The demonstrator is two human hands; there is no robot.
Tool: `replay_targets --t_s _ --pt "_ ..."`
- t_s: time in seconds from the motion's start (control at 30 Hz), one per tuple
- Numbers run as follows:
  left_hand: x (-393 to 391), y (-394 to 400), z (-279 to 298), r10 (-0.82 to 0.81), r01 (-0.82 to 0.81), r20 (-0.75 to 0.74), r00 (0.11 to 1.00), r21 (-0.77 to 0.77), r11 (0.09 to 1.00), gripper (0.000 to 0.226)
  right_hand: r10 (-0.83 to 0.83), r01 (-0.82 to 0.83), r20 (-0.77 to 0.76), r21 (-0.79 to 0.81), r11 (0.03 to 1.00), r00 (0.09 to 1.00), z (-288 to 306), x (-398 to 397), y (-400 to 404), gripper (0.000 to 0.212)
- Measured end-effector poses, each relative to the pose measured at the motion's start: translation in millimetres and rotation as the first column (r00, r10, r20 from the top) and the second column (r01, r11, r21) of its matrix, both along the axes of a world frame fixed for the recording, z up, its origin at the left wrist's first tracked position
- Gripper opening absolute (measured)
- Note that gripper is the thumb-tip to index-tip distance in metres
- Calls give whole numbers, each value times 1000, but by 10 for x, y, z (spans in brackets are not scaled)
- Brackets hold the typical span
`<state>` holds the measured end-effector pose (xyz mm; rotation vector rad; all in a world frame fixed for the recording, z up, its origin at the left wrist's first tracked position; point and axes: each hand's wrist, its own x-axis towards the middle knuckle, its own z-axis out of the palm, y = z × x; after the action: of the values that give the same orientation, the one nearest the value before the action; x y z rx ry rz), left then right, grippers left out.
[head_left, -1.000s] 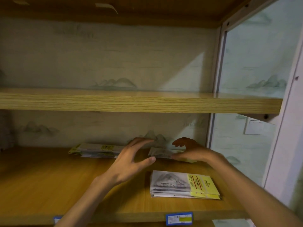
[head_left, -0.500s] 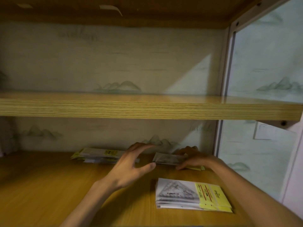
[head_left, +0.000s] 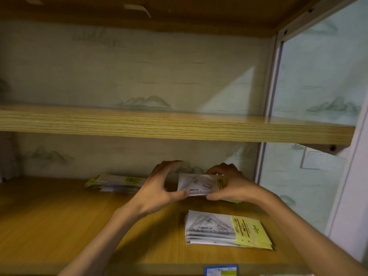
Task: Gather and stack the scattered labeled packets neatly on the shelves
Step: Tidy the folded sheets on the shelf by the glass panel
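A bundle of packets (head_left: 200, 185) is held above the rear of the lower shelf (head_left: 59, 226), long axis left-right, yellow label end to the right. The right hand (head_left: 229, 186) is clamped on its label end; the left hand (head_left: 159, 188) pinches the clear end, thumb underneath (upper fingers blurred). A stack (head_left: 227, 229) lies near the shelf front, same heading. A rear stack (head_left: 117, 183) lies at left.
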<state>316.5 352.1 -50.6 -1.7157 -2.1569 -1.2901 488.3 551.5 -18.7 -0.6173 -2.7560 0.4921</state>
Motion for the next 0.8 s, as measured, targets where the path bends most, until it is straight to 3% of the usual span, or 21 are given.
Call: replay_targets --t_s 0.2,0.3,0.67,0.73,0.8 --pt "146 18 64 -52 42 -100 994 -94 995 107 81 -71 -87 114 991 993 118 277 -299 67" --pt "207 23 66 -66 47 -174 983 -113 993 102 112 -100 -103 119 988 988 101 321 -356 64" --pt "193 40 -31 -90 69 -175 980 -120 990 80 150 -138 -96 118 983 984 -15 269 -369 74" --pt "173 0 -26 -83 66 -159 984 -106 992 77 138 -133 -83 64 989 987 13 277 -374 78" --pt "136 -54 -22 -78 64 -140 987 -102 993 76 108 -117 -162 -45 992 981 65 267 -330 68"
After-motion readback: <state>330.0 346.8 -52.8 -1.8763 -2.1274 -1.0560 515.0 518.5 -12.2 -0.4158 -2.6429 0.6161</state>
